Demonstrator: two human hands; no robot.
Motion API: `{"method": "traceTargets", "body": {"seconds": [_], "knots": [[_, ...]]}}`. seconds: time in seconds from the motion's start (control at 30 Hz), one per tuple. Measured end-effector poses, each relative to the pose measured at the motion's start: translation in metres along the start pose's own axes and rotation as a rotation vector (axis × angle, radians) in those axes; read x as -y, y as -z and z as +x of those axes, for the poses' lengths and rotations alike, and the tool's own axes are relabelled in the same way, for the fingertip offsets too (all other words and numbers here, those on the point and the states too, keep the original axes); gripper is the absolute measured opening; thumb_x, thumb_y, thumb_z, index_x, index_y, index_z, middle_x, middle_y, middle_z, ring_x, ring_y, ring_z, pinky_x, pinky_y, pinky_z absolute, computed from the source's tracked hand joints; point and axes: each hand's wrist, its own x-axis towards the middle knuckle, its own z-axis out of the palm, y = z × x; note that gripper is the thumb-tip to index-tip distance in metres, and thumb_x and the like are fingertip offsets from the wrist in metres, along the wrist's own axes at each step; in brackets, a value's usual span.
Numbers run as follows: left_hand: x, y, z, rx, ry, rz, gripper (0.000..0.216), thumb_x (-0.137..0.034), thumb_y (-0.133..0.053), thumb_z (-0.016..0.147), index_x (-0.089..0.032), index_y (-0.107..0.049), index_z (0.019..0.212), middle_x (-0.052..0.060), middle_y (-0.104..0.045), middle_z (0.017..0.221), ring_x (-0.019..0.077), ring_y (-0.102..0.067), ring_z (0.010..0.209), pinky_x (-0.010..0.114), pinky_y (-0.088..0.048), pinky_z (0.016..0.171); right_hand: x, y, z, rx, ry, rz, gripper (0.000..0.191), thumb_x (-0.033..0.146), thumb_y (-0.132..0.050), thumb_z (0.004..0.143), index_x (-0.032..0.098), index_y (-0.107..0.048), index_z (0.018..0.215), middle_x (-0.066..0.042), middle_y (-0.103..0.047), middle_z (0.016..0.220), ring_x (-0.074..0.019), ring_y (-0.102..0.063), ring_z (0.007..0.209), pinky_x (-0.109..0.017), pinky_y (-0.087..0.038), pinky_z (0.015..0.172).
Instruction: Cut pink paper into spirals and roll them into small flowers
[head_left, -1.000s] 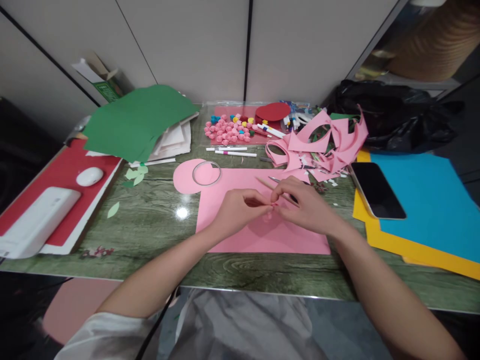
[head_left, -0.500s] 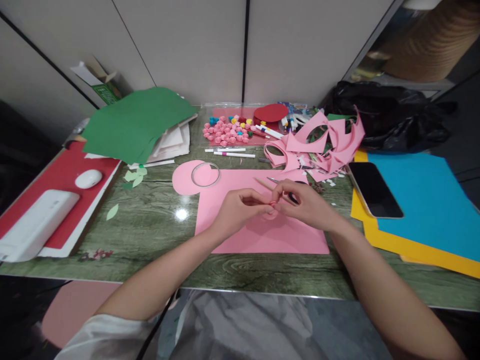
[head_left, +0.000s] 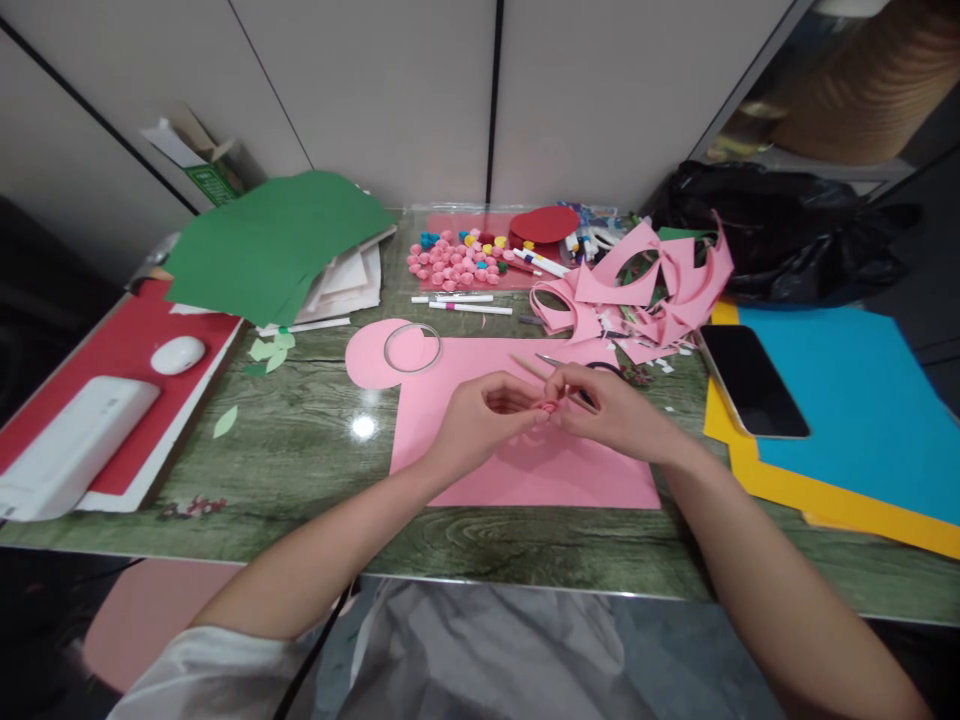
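Observation:
My left hand [head_left: 491, 412] and my right hand [head_left: 600, 408] meet over a pink paper sheet [head_left: 465, 480]. Between their fingertips is a small rolled pink paper flower [head_left: 549, 407], pinched from both sides. Fingers hide part of its coil. Just behind my right hand lies a pair of scissors [head_left: 553, 361] with dark handles, partly covered by the fingers. Beside its blades is a wooden pencil [head_left: 525, 367]. A clear round ring [head_left: 412, 371] rests across the sheet's far left corner and a pink paper circle [head_left: 371, 355].
Several small rolled paper flowers [head_left: 450, 262] lie on a plastic bag at the back. Pink paper offcuts [head_left: 622, 270] pile up right of them. A phone [head_left: 754, 380] lies on blue paper [head_left: 855, 400]. Green paper [head_left: 277, 245] and a white device [head_left: 82, 445] are left.
The pink paper in my fingertips looks more compact; the loose loop below it no longer shows. My hands stay in nearly the same place.

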Motion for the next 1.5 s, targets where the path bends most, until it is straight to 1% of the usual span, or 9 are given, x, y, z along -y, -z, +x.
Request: {"method": "traceTargets", "body": {"seconds": [0.1, 0.23, 0.43, 0.6, 0.77, 0.93, 1.07, 1.23, 1.5], "knots": [[-0.004, 0.003, 0.000, 0.049, 0.039, 0.002, 0.023, -0.028, -0.076, 0.061, -0.013, -0.066, 0.075, 0.005, -0.071, 0.074, 0.0150, -0.066, 0.066, 0.025, -0.051, 0.062, 0.000, 0.001, 0.000, 0.009, -0.010, 0.007, 0.005, 0.015, -0.056, 0.069, 0.018, -0.054, 0.073, 0.002, -0.054, 0.074, -0.0126, -0.047, 0.070, -0.025, -0.035, 0.065], [-0.006, 0.005, -0.001, 0.016, 0.052, -0.018, 0.022, -0.030, -0.075, 0.062, -0.013, -0.066, 0.072, 0.004, -0.071, 0.070, 0.0151, -0.066, 0.065, 0.026, -0.051, 0.064, -0.001, 0.001, 0.000, -0.012, -0.042, 0.068, 0.006, 0.014, -0.055, 0.068, 0.018, -0.053, 0.072, 0.002, -0.052, 0.073, -0.0130, -0.045, 0.070, -0.026, -0.034, 0.065], [-0.004, 0.000, -0.003, -0.053, -0.006, -0.064, 0.020, -0.029, -0.074, 0.064, -0.013, -0.066, 0.072, 0.005, -0.071, 0.076, 0.0158, -0.066, 0.072, 0.028, -0.051, 0.070, -0.001, 0.002, 0.000, -0.019, -0.037, 0.222, 0.005, 0.019, -0.058, 0.070, 0.018, -0.053, 0.071, 0.001, -0.052, 0.071, -0.0131, -0.045, 0.068, -0.026, -0.034, 0.064], [-0.001, -0.002, -0.004, -0.052, -0.060, -0.039, 0.018, -0.028, -0.072, 0.066, -0.014, -0.064, 0.071, 0.004, -0.070, 0.072, 0.0145, -0.065, 0.067, 0.027, -0.051, 0.065, -0.002, 0.000, 0.000, -0.032, -0.039, 0.310, 0.010, 0.025, -0.060, 0.074, 0.017, -0.054, 0.072, 0.001, -0.052, 0.070, -0.0124, -0.045, 0.066, -0.025, -0.034, 0.061], [0.002, -0.004, -0.005, -0.054, -0.103, 0.040, 0.013, -0.024, -0.070, 0.068, -0.014, -0.063, 0.069, 0.003, -0.068, 0.073, 0.0128, -0.063, 0.070, 0.025, -0.049, 0.069, -0.003, -0.004, 0.001, -0.062, -0.049, 0.362, 0.012, 0.025, -0.062, 0.073, 0.017, -0.053, 0.073, 0.002, -0.050, 0.070, -0.0120, -0.045, 0.066, -0.025, -0.034, 0.062], [0.004, -0.005, -0.005, -0.129, -0.153, 0.157, 0.010, -0.023, -0.069, 0.068, -0.014, -0.062, 0.068, 0.001, -0.063, 0.069, 0.0110, -0.057, 0.066, 0.023, -0.045, 0.064, -0.001, -0.010, 0.002, -0.130, -0.004, 0.309, 0.012, 0.025, -0.063, 0.072, 0.018, -0.053, 0.071, 0.003, -0.049, 0.068, -0.0124, -0.045, 0.065, -0.026, -0.034, 0.063], [0.003, -0.004, -0.005, -0.097, -0.113, 0.113, 0.015, -0.027, -0.069, 0.068, -0.014, -0.063, 0.071, 0.002, -0.065, 0.069, 0.0110, -0.056, 0.062, 0.023, -0.043, 0.059, -0.002, -0.014, 0.002, -0.200, 0.046, 0.230, 0.010, 0.021, -0.062, 0.071, 0.019, -0.053, 0.071, 0.002, -0.050, 0.070, -0.0137, -0.046, 0.069, -0.027, -0.036, 0.066], [-0.004, -0.002, -0.007, -0.044, -0.122, 0.061, 0.015, -0.029, -0.067, 0.071, -0.015, -0.067, 0.078, 0.005, -0.070, 0.081, 0.0146, -0.062, 0.074, 0.025, -0.047, 0.067, -0.001, -0.012, 0.001, -0.302, 0.119, 0.083, 0.009, 0.020, -0.062, 0.073, 0.020, -0.053, 0.074, 0.000, -0.051, 0.076, -0.0164, -0.049, 0.076, -0.028, -0.038, 0.068], [-0.004, -0.001, -0.005, -0.076, -0.089, -0.069, 0.013, -0.025, -0.075, 0.062, -0.017, -0.068, 0.070, 0.002, -0.071, 0.074, 0.0145, -0.065, 0.071, 0.025, -0.052, 0.067, 0.007, -0.008, -0.004, -0.287, 0.229, -0.028, 0.010, 0.018, -0.062, 0.073, 0.022, -0.054, 0.075, -0.002, -0.054, 0.076, -0.0193, -0.049, 0.079, -0.033, -0.039, 0.073]]}}
